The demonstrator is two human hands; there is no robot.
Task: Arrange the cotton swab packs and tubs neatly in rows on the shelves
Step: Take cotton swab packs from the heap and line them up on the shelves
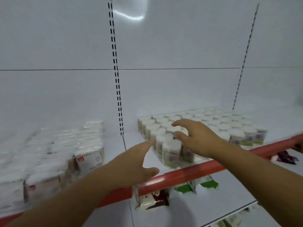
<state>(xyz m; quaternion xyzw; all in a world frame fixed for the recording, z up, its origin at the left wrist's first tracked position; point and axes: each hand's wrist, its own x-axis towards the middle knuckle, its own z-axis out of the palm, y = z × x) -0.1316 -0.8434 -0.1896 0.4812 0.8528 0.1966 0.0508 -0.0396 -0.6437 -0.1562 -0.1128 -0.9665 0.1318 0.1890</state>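
Note:
Several round cotton swab tubs [211, 123] with white lids stand in tight rows on the white shelf [113, 145], right of the middle. My right hand [195, 136] hovers over the front-left tubs with fingers spread and loosely bent, its thumb near one lid; it grips nothing. My left hand [132, 163] reaches over the shelf's red front edge [196, 173], fingers straight, fingertips close to the left side of the front tubs. Wrapped cotton swab packs [54, 154] fill the shelf's left part in rows. The picture is blurred by motion.
A slotted upright [117, 79] splits the white back wall, and a second one [244, 59] stands to the right. On the lower shelf lie packs in green [208, 183], brown [159, 198] and purple [286, 157].

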